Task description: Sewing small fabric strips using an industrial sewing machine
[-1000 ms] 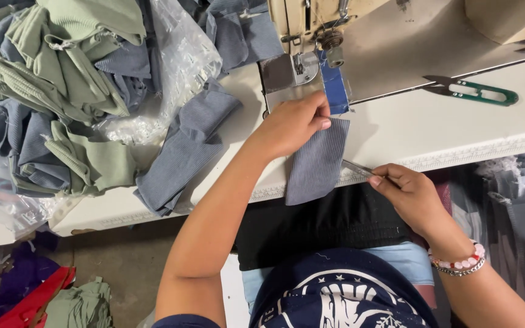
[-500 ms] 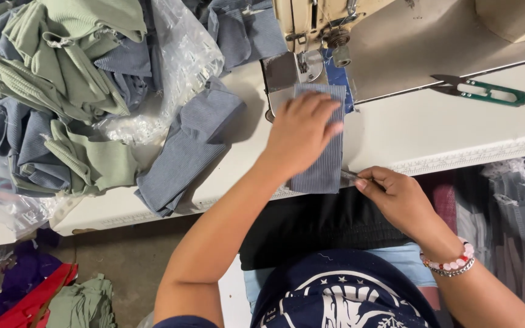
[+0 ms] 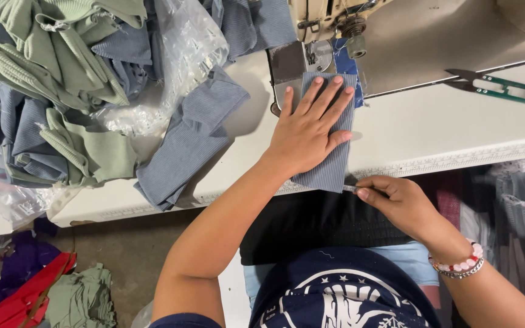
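Left hand (image 3: pixel 308 130) lies spread flat on a grey ribbed fabric strip (image 3: pixel 334 164), pinning it beneath the sewing machine (image 3: pixel 329 21), while right hand (image 3: pixel 399 203) pinches its near corner at the table edge (image 3: pixel 457 159), keeping it taut.

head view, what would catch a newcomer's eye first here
The left hand lies flat, fingers spread, on a small blue-grey ribbed fabric piece at the sewing machine, mid-table. The right hand pinches that piece's lower corner at the table edge. A heap of green and blue-grey garments fills the left, and green-handled snips lie at upper right.
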